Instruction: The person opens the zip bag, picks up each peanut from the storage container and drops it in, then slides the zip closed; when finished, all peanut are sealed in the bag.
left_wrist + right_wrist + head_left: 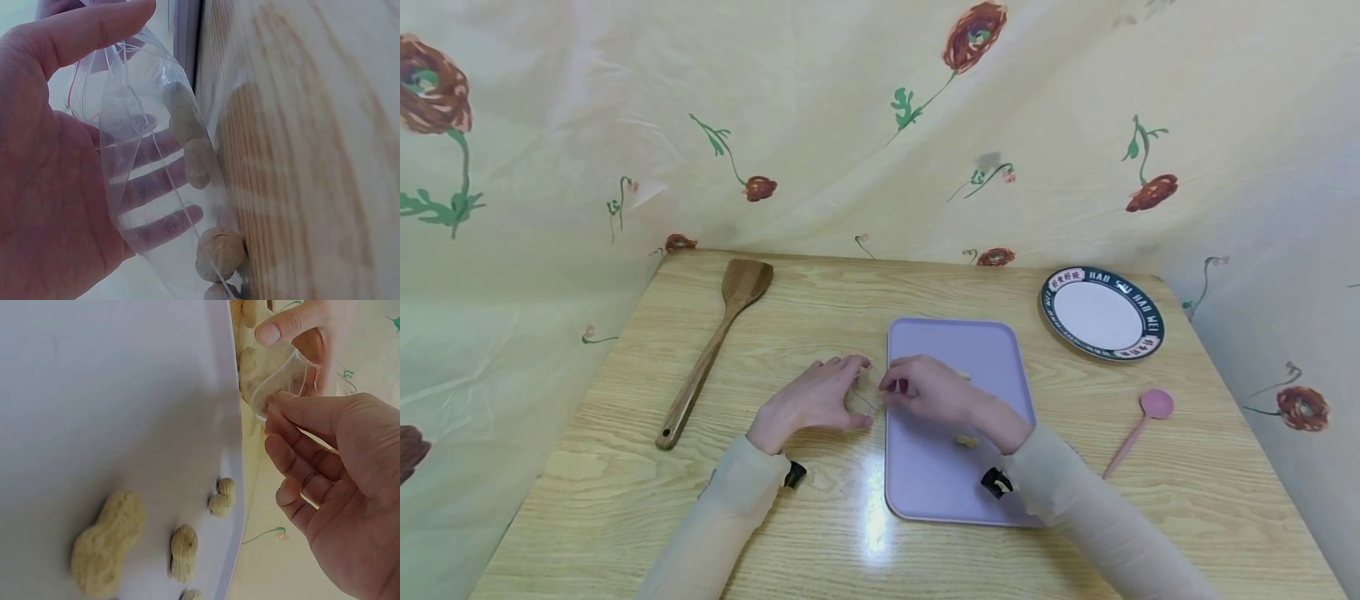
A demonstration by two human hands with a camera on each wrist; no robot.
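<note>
A clear zip-top plastic bag (150, 159) with several peanuts (199, 164) inside stands on the table, just left of the lilac tray (951, 492). My left hand (822, 398) holds it from the left, fingers behind it and the thumb across its upper part. At the bag's mouth, the thumb and index finger of my right hand (934, 390) pinch its edge; whether a peanut is also between these fingertips I cannot tell. Several peanuts (107, 545) lie on the tray, partly hidden under the right arm in the head view.
A wooden spatula (706, 367) lies on the left of the table. At the back right is a white plate (1097, 313) with a dark patterned rim. A pink spoon (1156, 404) lies right of the tray. Flowered cloth (850, 125) hangs behind the table and along its sides.
</note>
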